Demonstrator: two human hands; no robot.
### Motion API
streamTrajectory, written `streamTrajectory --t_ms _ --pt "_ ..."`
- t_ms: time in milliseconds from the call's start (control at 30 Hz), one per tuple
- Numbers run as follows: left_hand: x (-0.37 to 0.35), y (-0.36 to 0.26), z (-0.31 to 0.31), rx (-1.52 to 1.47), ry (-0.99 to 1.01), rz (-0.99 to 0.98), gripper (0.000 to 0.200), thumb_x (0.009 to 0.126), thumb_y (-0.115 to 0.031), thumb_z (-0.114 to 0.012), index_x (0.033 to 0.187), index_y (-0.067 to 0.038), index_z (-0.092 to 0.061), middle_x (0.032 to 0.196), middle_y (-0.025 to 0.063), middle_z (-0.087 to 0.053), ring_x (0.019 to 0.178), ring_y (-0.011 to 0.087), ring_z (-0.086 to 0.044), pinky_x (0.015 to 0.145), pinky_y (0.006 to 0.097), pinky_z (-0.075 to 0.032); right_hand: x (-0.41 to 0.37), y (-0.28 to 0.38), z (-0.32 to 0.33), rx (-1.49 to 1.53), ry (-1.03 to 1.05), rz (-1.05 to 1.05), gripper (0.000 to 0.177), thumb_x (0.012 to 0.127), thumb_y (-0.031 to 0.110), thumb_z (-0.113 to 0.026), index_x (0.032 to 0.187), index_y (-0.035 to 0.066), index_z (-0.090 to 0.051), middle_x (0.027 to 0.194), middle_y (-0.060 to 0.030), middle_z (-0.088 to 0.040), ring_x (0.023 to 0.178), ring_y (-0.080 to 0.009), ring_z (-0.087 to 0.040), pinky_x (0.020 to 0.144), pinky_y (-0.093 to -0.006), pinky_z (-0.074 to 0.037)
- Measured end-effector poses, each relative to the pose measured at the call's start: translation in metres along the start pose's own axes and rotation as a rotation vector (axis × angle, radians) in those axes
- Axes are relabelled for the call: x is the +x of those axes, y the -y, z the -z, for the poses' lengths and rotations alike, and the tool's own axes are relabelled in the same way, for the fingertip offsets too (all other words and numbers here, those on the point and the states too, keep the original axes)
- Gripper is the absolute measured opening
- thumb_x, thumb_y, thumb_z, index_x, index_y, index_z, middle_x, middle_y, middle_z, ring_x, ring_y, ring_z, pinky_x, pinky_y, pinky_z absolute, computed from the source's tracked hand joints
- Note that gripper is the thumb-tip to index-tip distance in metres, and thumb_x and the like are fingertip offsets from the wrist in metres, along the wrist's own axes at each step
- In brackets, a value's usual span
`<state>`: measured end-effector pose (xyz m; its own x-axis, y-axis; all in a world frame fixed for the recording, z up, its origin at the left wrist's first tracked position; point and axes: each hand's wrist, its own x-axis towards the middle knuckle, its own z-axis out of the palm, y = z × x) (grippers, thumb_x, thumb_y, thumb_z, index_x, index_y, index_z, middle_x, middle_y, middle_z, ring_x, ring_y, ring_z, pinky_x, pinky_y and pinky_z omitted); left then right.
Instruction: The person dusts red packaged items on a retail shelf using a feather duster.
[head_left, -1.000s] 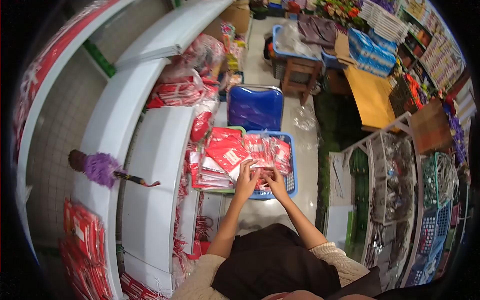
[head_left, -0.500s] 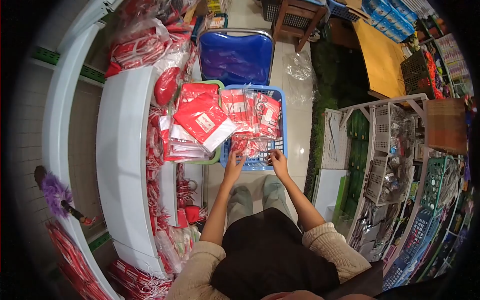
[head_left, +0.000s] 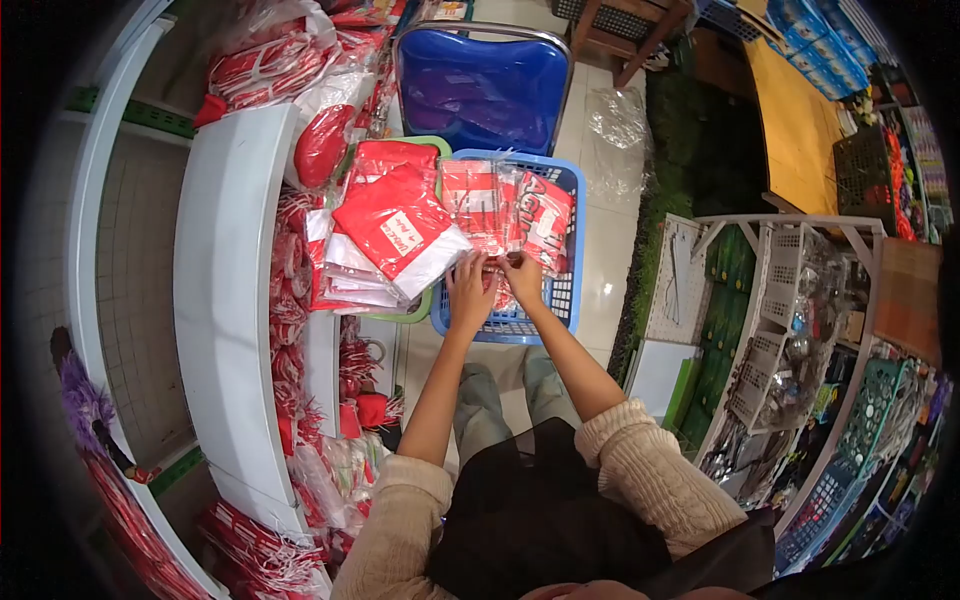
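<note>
A blue plastic basket [head_left: 563,300] in front of me holds several red-and-white packets in clear wrap [head_left: 500,205]. My left hand [head_left: 468,292] and my right hand [head_left: 522,276] meet inside the basket, fingers pinched on a small clear-wrapped red packet [head_left: 496,262] at the foot of the standing packets. To the left, a stack of folded red-and-white flags [head_left: 395,235] lies on a green tray [head_left: 415,308].
A white shelf unit [head_left: 225,290] with hanging red goods runs along my left. A blue chair [head_left: 482,85] stands behind the basket. White wire racks of small goods [head_left: 775,330] stand to the right, an orange table [head_left: 800,130] beyond them.
The view has tilted down a little. Both hands have moved from the basket's near rim up into it and come together on the packets.
</note>
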<state>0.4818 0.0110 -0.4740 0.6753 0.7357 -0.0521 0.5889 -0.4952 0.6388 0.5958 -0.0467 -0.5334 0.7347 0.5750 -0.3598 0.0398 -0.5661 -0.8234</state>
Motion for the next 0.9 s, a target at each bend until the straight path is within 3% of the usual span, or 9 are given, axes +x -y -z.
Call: streamTrajectory --t_ms 167,267,400,433,567,667,700,800,900 --pt "-0.004 0.016 0.000 0.400 0.045 0.085 0.080 0.068 -0.019 -0.069 0.136 -0.006 -0.028 0.145 0.0175 -0.012 0.135 0.0362 -0.008 0.105 0.0559 -0.011 0.008 0.047 -0.008 -0.260 -0.117 -0.125 0.039 0.070 0.036 -0.068 0.083 0.000 -0.059 0.080 -0.0173 -0.063 0.081 -0.0317 -0.062 0.069 -0.0413 -0.048" --pt "-0.008 0.014 0.003 0.372 0.042 0.101 0.085 0.067 -0.020 -0.070 0.137 -0.006 -0.025 0.146 0.0162 -0.013 0.135 0.0346 -0.009 0.105 0.0564 -0.011 0.019 0.033 -0.007 -0.304 0.004 -0.158 0.036 0.070 0.035 -0.068 0.081 0.002 -0.059 0.079 -0.0159 -0.063 0.077 -0.0326 -0.061 0.068 -0.0415 -0.047" --pt "-0.009 0.014 -0.001 0.437 0.033 0.135 0.090 0.066 -0.025 -0.071 0.138 -0.006 -0.021 0.146 0.0139 -0.012 0.136 0.0325 -0.008 0.105 0.0557 -0.010 0.029 -0.001 0.005 -0.274 0.117 0.119 0.030 0.073 0.031 -0.067 0.077 0.003 -0.057 0.067 -0.0119 -0.062 0.062 -0.0240 -0.061 0.057 -0.0363 -0.047" --pt "-0.009 0.013 0.000 0.467 0.043 0.138 0.090 0.066 -0.028 -0.071 0.138 -0.006 -0.021 0.147 0.0141 -0.012 0.136 0.0325 -0.008 0.105 0.0553 -0.010 0.027 -0.007 0.011 0.089 0.273 -0.064 0.023 0.076 0.023 -0.065 0.072 0.004 -0.053 0.064 -0.0041 -0.057 0.060 -0.0144 -0.056 0.053 -0.0295 -0.046" --pt "-0.008 0.013 -0.008 0.490 -0.013 0.152 0.080 0.068 -0.028 -0.068 0.134 -0.004 -0.029 0.143 0.0150 -0.019 0.134 0.0334 -0.012 0.105 0.0556 -0.011 0.004 -0.021 0.046 0.523 0.226 -0.123 0.009 0.075 0.009 -0.058 0.069 0.005 -0.052 0.063 -0.0003 -0.053 0.057 -0.0097 -0.051 0.053 -0.0258 -0.043" --pt "-0.013 0.001 -0.017 0.280 0.012 0.285 0.069 0.068 -0.029 -0.067 0.126 -0.002 -0.040 0.138 0.0150 -0.029 0.129 0.0319 -0.024 0.103 0.0524 -0.019 -0.026 -0.012 0.076 0.741 0.155 -0.193 0.004 0.073 0.004 -0.054 0.071 0.006 -0.052 0.064 0.0029 -0.051 0.056 -0.0088 -0.049 0.052 -0.0241 -0.041" --pt "-0.019 0.007 -0.029 0.093 -0.042 0.231 0.058 0.076 -0.031 -0.062 0.121 -0.001 -0.044 0.129 0.0172 -0.039 0.119 0.0292 -0.038 0.099 0.0442 -0.029 -0.037 -0.004 0.084 0.866 0.116 -0.214 0.004 0.073 0.002 -0.052 0.072 0.006 -0.052 0.064 0.0032 -0.051 0.056 -0.0082 -0.048 0.051 -0.0233 -0.040" --pt "-0.041 0.021 -0.068 -0.870 0.027 0.321 0.054 0.084 -0.041 -0.053 0.122 -0.002 -0.045 0.121 0.0153 -0.049 0.110 0.0246 -0.047 0.095 0.0370 -0.034 -0.061 0.019 0.107 0.980 0.110 -0.191 0.008 0.071 -0.001 -0.048 0.073 0.007 -0.051 0.065 0.0044 -0.049 0.053 -0.0052 -0.041 0.047 -0.0197 -0.032" --pt "-0.053 0.005 -0.064 -1.351 0.186 0.774 0.058 0.089 -0.052 -0.039 0.126 -0.008 -0.045 0.123 0.0098 -0.051 0.106 0.0232 -0.051 0.093 0.0372 -0.033 -0.072 0.033 0.126 0.900 0.175 -0.127 0.011 0.069 -0.002 -0.047 0.067 0.009 -0.046 0.063 0.0050 -0.045 0.049 -0.0040 -0.035 0.045 -0.0186 -0.027"
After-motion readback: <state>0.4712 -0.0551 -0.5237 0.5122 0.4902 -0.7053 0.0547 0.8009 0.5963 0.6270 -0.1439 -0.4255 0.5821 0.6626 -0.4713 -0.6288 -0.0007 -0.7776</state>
